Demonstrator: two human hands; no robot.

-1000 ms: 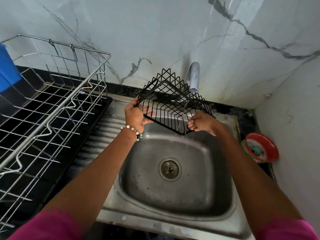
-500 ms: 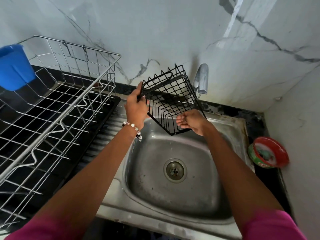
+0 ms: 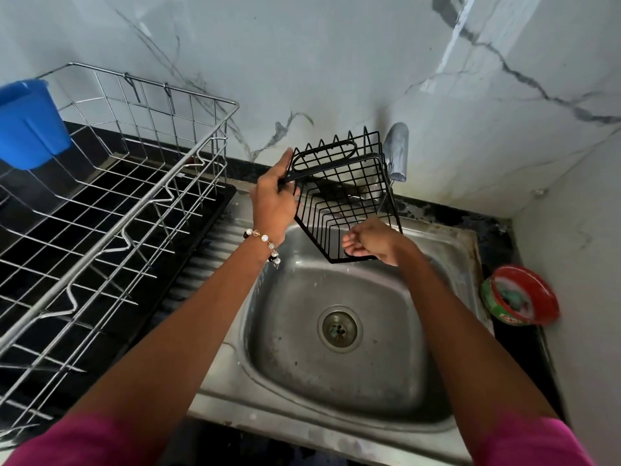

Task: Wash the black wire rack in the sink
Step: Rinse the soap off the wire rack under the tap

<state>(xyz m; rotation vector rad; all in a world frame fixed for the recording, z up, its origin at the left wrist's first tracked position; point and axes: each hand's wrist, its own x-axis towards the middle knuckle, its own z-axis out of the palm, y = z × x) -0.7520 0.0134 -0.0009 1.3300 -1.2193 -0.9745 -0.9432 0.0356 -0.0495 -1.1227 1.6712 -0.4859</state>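
Tilted further upright since a moment ago, the black wire rack (image 3: 346, 193) now hangs over the back of the steel sink (image 3: 339, 428), just beside the tap (image 3: 396, 153). Left hand (image 3: 274, 200) fingers curl tight round its left rim; right hand (image 3: 371, 242) fingers are bent together, gripping the lower front edge

Dish drainer (image 3: 111, 210) — blue cup (image 3: 28, 126), red tub (image 3: 521, 295)

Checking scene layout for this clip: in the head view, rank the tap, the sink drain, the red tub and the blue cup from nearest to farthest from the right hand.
1. tap, just behind the right hand
2. sink drain, below it
3. red tub, on the right
4. blue cup, far left
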